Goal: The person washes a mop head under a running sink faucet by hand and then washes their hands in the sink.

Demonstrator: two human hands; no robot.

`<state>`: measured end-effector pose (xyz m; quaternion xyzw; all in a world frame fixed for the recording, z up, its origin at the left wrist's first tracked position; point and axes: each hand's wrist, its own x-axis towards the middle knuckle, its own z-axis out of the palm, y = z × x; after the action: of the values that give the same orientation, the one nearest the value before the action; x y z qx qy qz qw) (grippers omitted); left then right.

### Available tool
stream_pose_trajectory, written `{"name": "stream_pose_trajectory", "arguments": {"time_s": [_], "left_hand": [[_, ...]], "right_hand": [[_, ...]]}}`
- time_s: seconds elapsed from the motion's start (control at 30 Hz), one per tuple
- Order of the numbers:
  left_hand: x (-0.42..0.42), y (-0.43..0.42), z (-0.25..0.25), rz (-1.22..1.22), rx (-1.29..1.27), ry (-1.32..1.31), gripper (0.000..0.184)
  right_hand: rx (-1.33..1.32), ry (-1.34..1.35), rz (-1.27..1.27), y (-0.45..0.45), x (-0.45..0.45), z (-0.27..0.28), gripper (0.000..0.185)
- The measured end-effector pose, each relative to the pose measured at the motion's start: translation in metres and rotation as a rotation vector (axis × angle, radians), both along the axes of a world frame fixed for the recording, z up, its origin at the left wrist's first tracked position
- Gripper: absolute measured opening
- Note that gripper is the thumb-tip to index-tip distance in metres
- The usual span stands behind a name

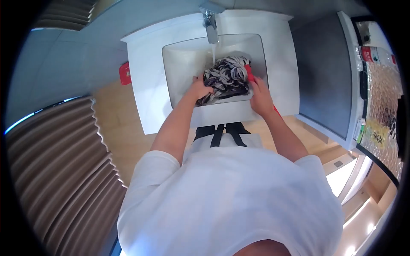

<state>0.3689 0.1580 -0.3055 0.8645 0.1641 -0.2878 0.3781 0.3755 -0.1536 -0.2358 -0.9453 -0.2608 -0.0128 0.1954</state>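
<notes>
A string mop head [228, 77] with grey, white and black strands lies bunched in the white sink basin [181, 64]. Water runs from the chrome faucet [210, 27] down at its upper left part. My left hand [200, 88] is at the left edge of the strands, with the thumb over them and the fingers curled along the side. On the right, my right hand [261, 97] is closed round the red mop handle [250, 73] close to the head. More of the red handle shows below my right wrist; the rest is hidden by my forearm.
A white countertop [147, 81] surrounds the basin. To its left a red object [124, 74] sits at the edge. A grey-fronted cabinet [322, 77] stands at the right, with a plastic-wrapped stack [380, 94] beyond. A brown pleated curtain [64, 162] hangs at the left.
</notes>
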Motion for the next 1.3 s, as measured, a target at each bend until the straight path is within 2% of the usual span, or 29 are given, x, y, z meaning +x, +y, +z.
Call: {"name": "stream_pose_trajectory", "arguments": {"time_s": [0.03,0.07,0.1,0.13,0.2,0.23,0.27,0.37,0.53,0.63,0.73,0.77,0.8,0.87,0.97,1.0,1.07,1.1,1.2,1.23,1.3], "left_hand": [[-0.005,0.001,0.004,-0.005,-0.002,-0.001,0.115],[-0.008,0.003,0.01,-0.007,-0.002,-0.007,0.115],[-0.013,0.005,0.015,0.014,0.017,-0.042,0.106],[-0.02,0.008,0.02,0.023,0.028,-0.046,0.106],[-0.033,0.013,0.024,0.108,0.026,-0.158,0.093],[-0.038,0.013,0.033,0.135,-0.031,-0.182,0.08],[-0.042,0.014,0.033,0.13,-0.028,-0.196,0.08],[-0.056,0.016,0.006,0.18,-0.017,-0.354,0.065],[-0.062,0.007,0.019,0.203,0.022,-0.453,0.066],[-0.055,0.006,0.014,0.2,-0.093,-0.632,0.075],[-0.049,0.004,0.028,0.148,-0.224,-0.661,0.082],[-0.047,0.007,0.015,0.126,-0.329,-0.633,0.089],[-0.043,0.009,0.016,0.069,-0.373,-0.607,0.086],[-0.038,0.003,0.025,-0.16,-0.038,-0.416,0.081],[-0.009,0.001,-0.025,-0.096,-0.189,-0.373,0.083],[-0.004,-0.001,-0.02,-0.096,-0.194,-0.366,0.083],[0.007,-0.006,-0.009,-0.499,0.483,-0.383,0.088],[0.019,-0.006,-0.007,-0.704,0.576,-0.294,0.084],[0.048,-0.011,-0.028,-0.702,0.581,-0.316,0.086],[0.052,-0.013,-0.052,-0.628,0.553,-0.38,0.081],[0.055,-0.011,-0.056,-0.581,0.503,-0.338,0.076]], "right_hand": [[0.008,-0.01,0.007,-0.006,-0.006,0.002,0.054],[-0.016,0.117,-0.115,-0.011,-0.008,0.004,0.051],[-0.04,0.247,-0.233,-0.014,-0.007,0.007,0.048],[-0.03,0.244,-0.223,-0.019,-0.005,0.004,0.048],[-0.11,0.338,-0.237,-0.03,0.002,-0.01,0.038],[-0.102,0.33,-0.239,-0.034,0.006,-0.015,0.038],[-0.107,0.367,-0.195,-0.037,0.013,-0.016,0.035],[-0.106,0.425,-0.194,-0.039,0.023,0.006,0.033],[-0.046,0.425,-0.225,-0.03,0.02,0.085,0.03],[-0.012,0.288,-0.215,-0.024,0.011,0.132,0.027],[-0.014,0.288,-0.256,-0.021,-0.002,0.174,0.027],[-0.021,0.288,-0.25,-0.019,-0.008,0.183,0.027],[-0.036,0.26,-0.282,-0.019,-0.014,0.19,0.026],[-0.054,0.237,-0.314,-0.023,-0.026,0.191,0.025],[-0.071,0.239,-0.32,-0.035,-0.041,0.189,0.025],[-0.072,0.234,-0.353,-0.038,-0.048,0.189,0.025],[-0.08,0.244,-0.406,-0.041,-0.058,0.188,0.025],[-0.068,0.287,-0.455,-0.043,-0.065,0.189,0.026],[-0.094,0.311,-0.53,-0.044,-0.079,0.192,0.027],[-0.082,0.303,-0.543,-0.044,-0.084,0.191,0.027],[-0.051,0.241,-0.549,-0.046,-0.092,0.179,0.029]]}}
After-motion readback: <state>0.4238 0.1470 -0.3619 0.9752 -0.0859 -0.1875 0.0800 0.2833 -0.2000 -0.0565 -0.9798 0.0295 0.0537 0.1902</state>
